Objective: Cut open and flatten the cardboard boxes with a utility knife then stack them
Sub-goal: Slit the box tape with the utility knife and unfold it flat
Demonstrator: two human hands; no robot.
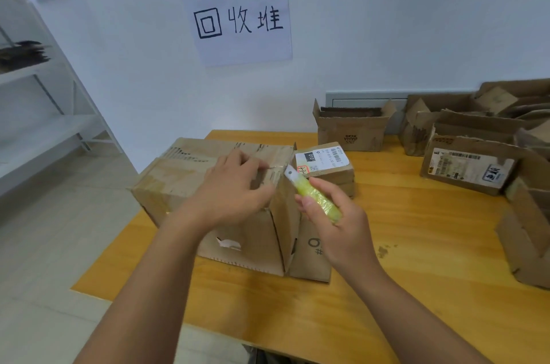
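Head cam, looking down at a wooden table (387,289) with a smooth orange-yellow top. Sitting at its left end is the big box (190,182), plain brown corrugated cardboard, boxy and still closed, with shiny clear tape over the top seam and a torn patch low on the near face showing white.

The left hand (235,191) lies on top of the box near its right edge, fingers loosely spread and bent over the taped seam, pressing down rather than pinching anything.

The right hand (333,214) is wrapped around the knife (312,194), a slim utility knife with a translucent yellow-green plastic handle. Its pale blade end points up and left and sits right at the box's top right corner. Can't tell if the tip is actually in the tape.

Just behind the knife there's a small box (327,164), squat and closed, with white shipping labels and barcodes on top. Leaning against the big box's right side is a flat cardboard piece (312,256) with dark print on it.

Further back there's an open box (351,128) with flaps standing up, and on the right a messy bunch of opened boxes (476,161), ragged edges, one with a big label.

On the white wall hangs a paper sign (241,21) with hand-drawn black characters, taped at the top. White metal shelves (44,125) stand on the left.
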